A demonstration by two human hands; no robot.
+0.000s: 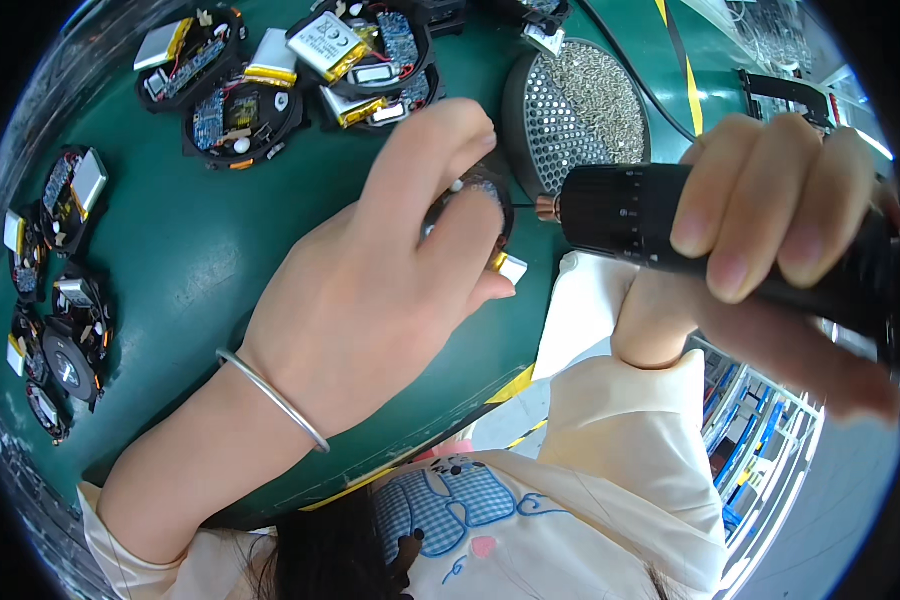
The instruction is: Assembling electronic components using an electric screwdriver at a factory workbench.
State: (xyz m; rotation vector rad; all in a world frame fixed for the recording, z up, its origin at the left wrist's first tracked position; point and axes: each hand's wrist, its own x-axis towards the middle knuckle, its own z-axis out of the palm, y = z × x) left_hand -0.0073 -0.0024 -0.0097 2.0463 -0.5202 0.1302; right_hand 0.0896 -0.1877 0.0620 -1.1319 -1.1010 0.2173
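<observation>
My left hand [360, 290] reaches over the green table, its fingers curled around a round black electronic assembly [506, 216]. A small silver battery pouch [513, 268] with a yellow edge sticks out beside my thumb; most of the assembly is hidden by the fingers. My right hand [770, 210] wraps round a black electric screwdriver [625, 212] held nearly level. Its copper-coloured chuck [547, 208] and thin bit point left at the assembly's right side. Whether the bit touches a screw, I cannot tell.
Behind the screwdriver tip stands a round black dish [515, 110] with a perforated plate and many small screws [605, 100]. Several similar assemblies [240, 120] lie at the back left, more [70, 350] along the left edge. A black cable [630, 70] crosses the back right.
</observation>
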